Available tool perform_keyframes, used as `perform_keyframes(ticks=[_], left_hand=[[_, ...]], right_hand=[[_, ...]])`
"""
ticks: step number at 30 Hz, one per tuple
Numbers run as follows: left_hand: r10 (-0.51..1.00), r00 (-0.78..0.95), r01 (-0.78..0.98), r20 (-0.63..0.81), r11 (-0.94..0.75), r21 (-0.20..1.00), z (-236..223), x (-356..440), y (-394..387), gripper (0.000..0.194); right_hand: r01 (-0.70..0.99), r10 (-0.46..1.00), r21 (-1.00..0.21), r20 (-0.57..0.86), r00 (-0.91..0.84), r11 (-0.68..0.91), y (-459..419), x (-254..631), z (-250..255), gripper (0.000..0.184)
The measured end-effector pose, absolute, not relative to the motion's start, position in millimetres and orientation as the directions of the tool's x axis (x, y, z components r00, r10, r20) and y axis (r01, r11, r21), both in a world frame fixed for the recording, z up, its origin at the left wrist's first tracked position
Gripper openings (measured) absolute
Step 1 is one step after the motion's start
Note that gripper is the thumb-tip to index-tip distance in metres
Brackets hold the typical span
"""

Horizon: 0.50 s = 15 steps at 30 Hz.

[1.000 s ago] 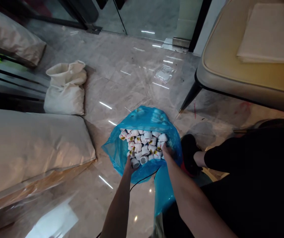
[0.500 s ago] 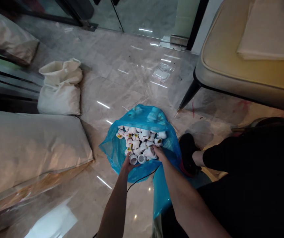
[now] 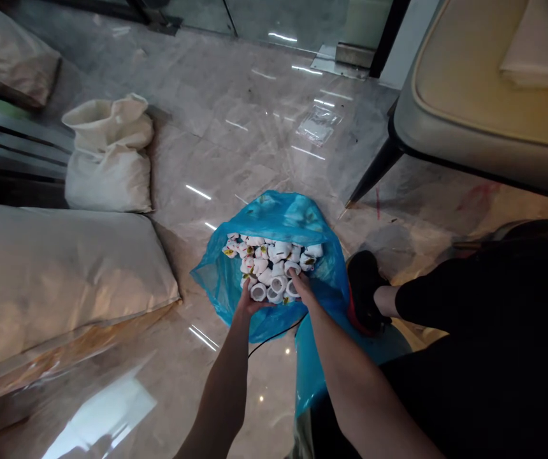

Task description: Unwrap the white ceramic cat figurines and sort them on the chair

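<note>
Small, rounded white pieces (image 3: pixel 281 250), several hollow-rimmed, lie heaped in a thin, crinkled blue plastic bag (image 3: pixel 250 223) on the glossy floor (image 3: pixel 226 166). The left hand (image 3: pixel 249 303) spreads thumb and fingers around the nearest ones; the right hand (image 3: pixel 302 288) rests its thumb on a rim, remaining fingers hidden, grip unclear. A padded chair (image 3: pixel 455 89) is cut off.

Dim, cool ambient light. Glossy floor (image 3: pixel 192 153) throws thin white streaks beyond the blue bag (image 3: pixel 274 213); broad glare patch nearer, left of it. Black clothing (image 3: pixel 494 344) right of it swallows detail. Wide-angle stretch at edges.
</note>
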State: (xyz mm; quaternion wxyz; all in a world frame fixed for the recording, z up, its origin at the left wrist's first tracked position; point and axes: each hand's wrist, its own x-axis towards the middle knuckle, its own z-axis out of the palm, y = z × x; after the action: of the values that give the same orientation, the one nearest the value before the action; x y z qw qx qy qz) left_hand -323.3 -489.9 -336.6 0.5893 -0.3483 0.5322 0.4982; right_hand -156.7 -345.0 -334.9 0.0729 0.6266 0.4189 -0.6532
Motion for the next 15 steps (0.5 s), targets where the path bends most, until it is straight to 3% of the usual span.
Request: perform_keyframes(ticks=[8, 15], left_hand=[[0.363, -0.021, -0.965, -0.932, 0.237, 0.115, -339.0, -328.2, -494.7, 0.078], [0.358, 0.071, -0.952, -0.931, 0.303, 0.044, -358.7, -336.3, -493.1, 0.08]], right_hand=[[0.539, 0.333, -0.386, -0.922, -0.199, -0.748, -351.1, -160.7, -336.9, 0.056], [0.505, 0.246, -0.296, -0.955, -0.166, -0.811, -355.7, -157.5, -346.7, 0.055]])
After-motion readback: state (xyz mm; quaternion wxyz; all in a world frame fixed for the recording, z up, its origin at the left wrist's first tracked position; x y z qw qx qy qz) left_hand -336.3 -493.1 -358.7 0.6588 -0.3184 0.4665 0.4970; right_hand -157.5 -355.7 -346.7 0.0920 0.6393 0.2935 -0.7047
